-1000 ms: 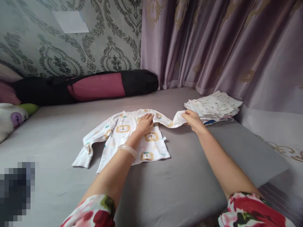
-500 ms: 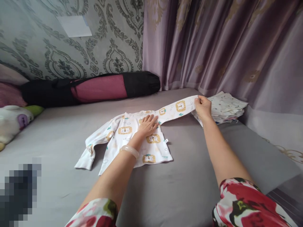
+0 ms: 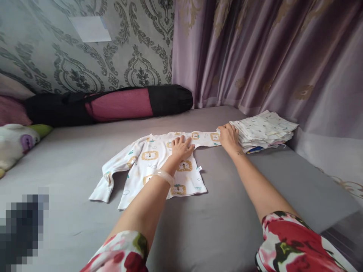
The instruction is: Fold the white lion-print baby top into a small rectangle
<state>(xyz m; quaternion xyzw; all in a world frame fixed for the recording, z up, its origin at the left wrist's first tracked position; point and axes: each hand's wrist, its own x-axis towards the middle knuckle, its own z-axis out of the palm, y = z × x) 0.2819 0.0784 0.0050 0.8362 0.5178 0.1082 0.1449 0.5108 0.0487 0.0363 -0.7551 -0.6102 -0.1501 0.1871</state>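
A small white long-sleeved shirt (image 3: 153, 162) with lion prints lies flat on the grey bed (image 3: 227, 211), sleeves spread to both sides. My left hand (image 3: 183, 146) presses flat on its chest, fingers apart, a pale bangle on that wrist. My right hand (image 3: 228, 135) rests palm down on the cuff of the shirt's right sleeve (image 3: 205, 138), which lies stretched out on the bed. That hand is right beside a stack of folded white clothes (image 3: 263, 129).
A black and pink rolled bag (image 3: 113, 104) lies along the patterned wall. A soft toy (image 3: 17, 143) and pink pillow sit at the far left. Purple curtains (image 3: 269, 56) hang behind the stack. A pixelated patch covers the lower left corner.
My right hand lifted the right sleeve, pulled it out straight, then laid it down flat on the bed beside the stack. My left hand stayed pressed on the shirt.
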